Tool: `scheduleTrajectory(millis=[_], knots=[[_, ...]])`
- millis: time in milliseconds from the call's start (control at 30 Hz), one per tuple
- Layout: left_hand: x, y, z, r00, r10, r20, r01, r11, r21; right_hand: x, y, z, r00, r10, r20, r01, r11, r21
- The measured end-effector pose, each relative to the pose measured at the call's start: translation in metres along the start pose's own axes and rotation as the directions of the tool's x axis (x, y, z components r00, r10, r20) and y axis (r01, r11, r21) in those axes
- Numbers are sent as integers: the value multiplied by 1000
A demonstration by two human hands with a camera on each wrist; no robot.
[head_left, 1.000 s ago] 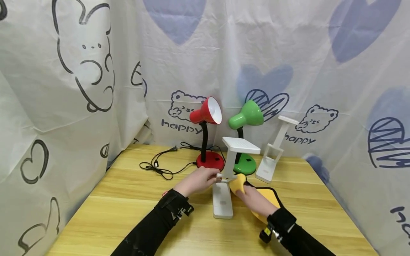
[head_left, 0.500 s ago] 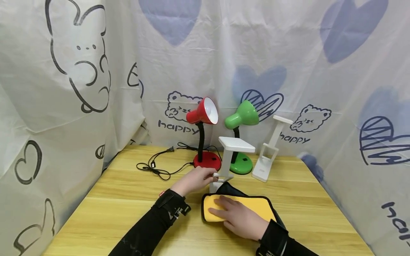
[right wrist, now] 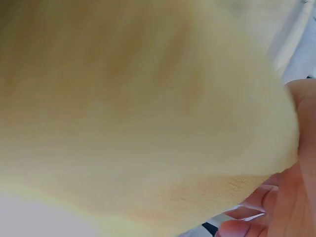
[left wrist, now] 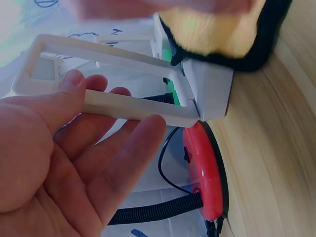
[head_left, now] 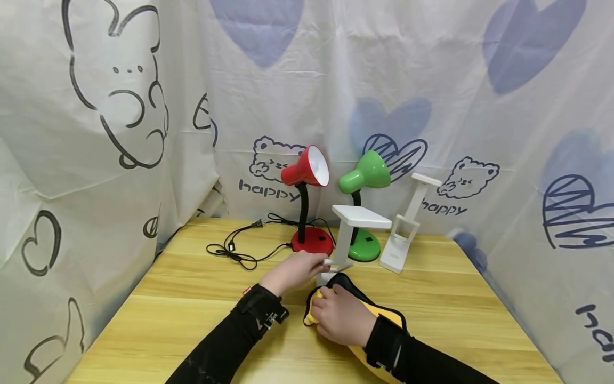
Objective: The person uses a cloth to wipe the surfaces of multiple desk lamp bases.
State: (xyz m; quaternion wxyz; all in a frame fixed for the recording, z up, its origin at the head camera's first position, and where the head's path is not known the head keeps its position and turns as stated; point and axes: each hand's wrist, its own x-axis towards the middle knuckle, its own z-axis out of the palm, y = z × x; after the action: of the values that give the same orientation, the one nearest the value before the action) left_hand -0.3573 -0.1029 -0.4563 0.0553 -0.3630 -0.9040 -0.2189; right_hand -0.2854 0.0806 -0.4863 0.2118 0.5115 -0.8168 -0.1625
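Note:
A white folding desk lamp [head_left: 362,216] stands upright near the middle of the table. My left hand [head_left: 293,272] holds it low on its stem; in the left wrist view, thumb and fingers pinch one bar of its rectangular frame [left wrist: 133,106]. In front of the lamp, my right hand [head_left: 346,318] grips a yellow cleaning cloth [head_left: 384,314] with black edging, bunched at its left end. The cloth overlaps the lamp's base and hides most of it. Blurred yellow cloth [right wrist: 148,123] fills most of the right wrist view.
Behind the white lamp stand a red desk lamp [head_left: 312,240] and a green one [head_left: 365,246]. Another white folding lamp [head_left: 396,255] is at the back right. A black cord [head_left: 235,255] lies coiled at the left. Printed curtains [head_left: 316,106] enclose the wooden table [head_left: 192,314].
My right hand has brought the cloth from the lamp's stem down to its base. It lay spread under relaxed fingers half a second ago; now it is gathered in them. My left hand keeps its hold.

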Motion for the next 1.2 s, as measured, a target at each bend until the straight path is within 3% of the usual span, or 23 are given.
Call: scheduleTrajectory(millis=[367,533,867,1033,1200], knots=[[-2,6,-1,1000,-11,-23,12,998,61,29,15,16,994,65,-92,-79,983,-165],[-2,7,-2,999,-8,-35,10,997,71,36,14,14,994,94,-58,-104,972,-210],[-3,8,0,1000,-5,-26,7,999,54,29,7,7,995,88,-42,-94,982,-164],[-2,6,0,1000,-3,-26,5,999,47,18,-5,-11,995,85,60,-81,994,-68],[-1,4,0,999,-17,-28,17,1000,24,9,-17,-27,988,23,151,-25,1000,10]])
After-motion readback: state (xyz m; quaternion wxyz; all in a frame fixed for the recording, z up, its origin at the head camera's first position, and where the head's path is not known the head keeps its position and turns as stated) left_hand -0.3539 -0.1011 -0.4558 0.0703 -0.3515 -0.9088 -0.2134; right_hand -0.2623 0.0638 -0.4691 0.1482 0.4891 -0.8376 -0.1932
